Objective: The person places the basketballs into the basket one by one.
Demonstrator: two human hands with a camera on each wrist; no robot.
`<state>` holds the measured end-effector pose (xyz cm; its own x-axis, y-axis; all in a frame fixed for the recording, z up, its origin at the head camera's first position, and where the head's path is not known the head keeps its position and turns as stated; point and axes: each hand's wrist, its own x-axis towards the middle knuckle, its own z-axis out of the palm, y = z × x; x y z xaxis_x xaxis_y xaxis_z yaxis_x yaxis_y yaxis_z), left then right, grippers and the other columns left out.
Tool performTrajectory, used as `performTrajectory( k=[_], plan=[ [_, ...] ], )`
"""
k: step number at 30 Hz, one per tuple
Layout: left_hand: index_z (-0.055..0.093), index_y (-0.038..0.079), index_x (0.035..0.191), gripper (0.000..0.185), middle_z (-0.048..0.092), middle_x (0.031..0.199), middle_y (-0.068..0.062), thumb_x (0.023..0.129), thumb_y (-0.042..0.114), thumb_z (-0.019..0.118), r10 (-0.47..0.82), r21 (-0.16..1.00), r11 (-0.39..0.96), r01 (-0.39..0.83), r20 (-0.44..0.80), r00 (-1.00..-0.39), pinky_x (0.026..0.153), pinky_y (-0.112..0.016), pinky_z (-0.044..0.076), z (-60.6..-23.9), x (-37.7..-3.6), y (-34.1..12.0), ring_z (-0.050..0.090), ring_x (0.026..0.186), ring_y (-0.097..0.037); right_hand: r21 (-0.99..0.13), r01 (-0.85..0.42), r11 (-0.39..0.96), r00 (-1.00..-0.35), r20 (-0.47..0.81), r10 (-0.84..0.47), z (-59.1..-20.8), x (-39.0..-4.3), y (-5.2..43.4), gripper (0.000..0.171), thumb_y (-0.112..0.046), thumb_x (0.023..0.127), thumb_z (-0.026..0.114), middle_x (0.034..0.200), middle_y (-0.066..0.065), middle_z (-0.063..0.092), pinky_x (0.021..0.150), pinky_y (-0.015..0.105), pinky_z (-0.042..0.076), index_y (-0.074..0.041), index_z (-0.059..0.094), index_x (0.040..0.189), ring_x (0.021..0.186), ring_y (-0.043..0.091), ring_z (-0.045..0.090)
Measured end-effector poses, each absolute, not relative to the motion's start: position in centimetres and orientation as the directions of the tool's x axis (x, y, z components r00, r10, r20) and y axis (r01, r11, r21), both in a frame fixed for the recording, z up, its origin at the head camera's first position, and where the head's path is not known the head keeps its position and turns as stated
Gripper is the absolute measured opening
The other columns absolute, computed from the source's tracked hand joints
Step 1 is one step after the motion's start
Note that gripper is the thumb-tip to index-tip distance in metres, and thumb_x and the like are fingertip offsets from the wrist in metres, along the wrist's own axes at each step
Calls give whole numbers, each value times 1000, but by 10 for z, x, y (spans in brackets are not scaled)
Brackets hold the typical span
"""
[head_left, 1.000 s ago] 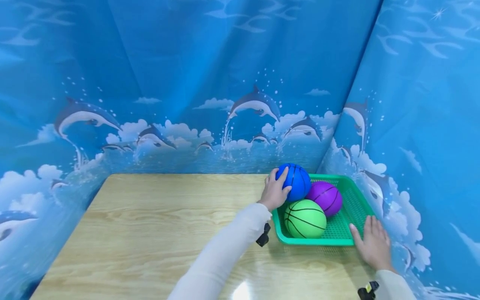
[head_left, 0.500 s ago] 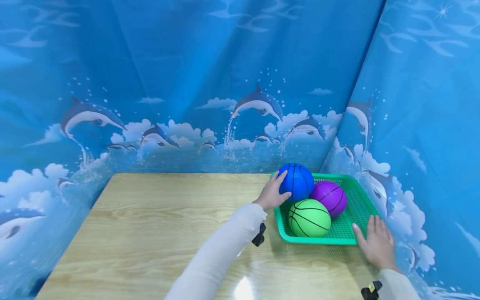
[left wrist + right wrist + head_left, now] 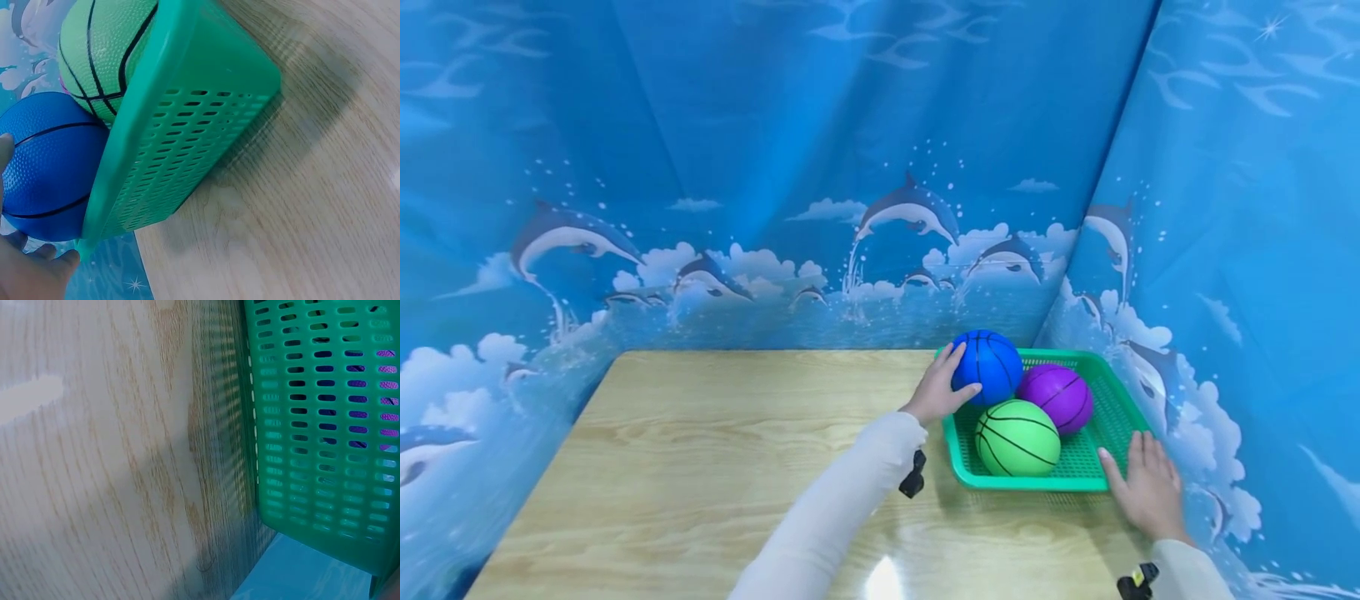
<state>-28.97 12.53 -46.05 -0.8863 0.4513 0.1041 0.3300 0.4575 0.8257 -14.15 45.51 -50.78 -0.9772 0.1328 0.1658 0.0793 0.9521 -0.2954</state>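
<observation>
Head: left hand (image 3: pixel 937 390) cups pebbled blue ball (image 3: pixel 992 367).

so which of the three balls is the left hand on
The blue ball, at the basket's far left corner; the left hand grips it. The green ball and purple ball lie untouched.

Pebbled rubbery blue ball (image 3: pixel 988 367), perforated plastic basket (image 3: pixel 1108 400), glossy wood-grain table (image 3: pixel 715 450)

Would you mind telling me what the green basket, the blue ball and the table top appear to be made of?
Green basket: moulded plastic, judging by its smooth, slightly glossy walls with regular slots.
Blue ball: likely rubber or soft vinyl, with a matte pebbled skin and black seam lines.
Table top: wood-grain pattern with a glossy reflective finish; wood or laminate, unclear which.
</observation>
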Motion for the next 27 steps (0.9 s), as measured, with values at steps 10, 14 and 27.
performTrajectory(
  k=[10,14,27],
  plan=[
    [17,24,155,73,13,161,-5,96,39,56,476,846,439,302,66,-877,111,-51,32,-458,-285,120,22,144,-30,-281,78,957,-975,177,131,-511,-143,457,78,-45,103,29,147,42,5,105,71,3,17,6,145,138,56,0],
    [14,24,155,74,9,161,-5,96,39,56,488,849,439,293,49,-872,112,-51,30,-458,-284,119,19,145,-29,-284,75,956,-977,172,127,-512,-142,457,79,-45,103,29,148,42,5,105,71,2,17,6,145,138,56,-1],
    [13,19,155,74,8,161,-10,97,34,56,508,858,417,302,56,-859,113,-52,28,-454,-278,114,18,145,-31,-294,82,952,-981,143,128,-506,-142,455,81,-47,102,30,147,43,4,102,73,4,18,6,145,137,56,-2]
  ],
)
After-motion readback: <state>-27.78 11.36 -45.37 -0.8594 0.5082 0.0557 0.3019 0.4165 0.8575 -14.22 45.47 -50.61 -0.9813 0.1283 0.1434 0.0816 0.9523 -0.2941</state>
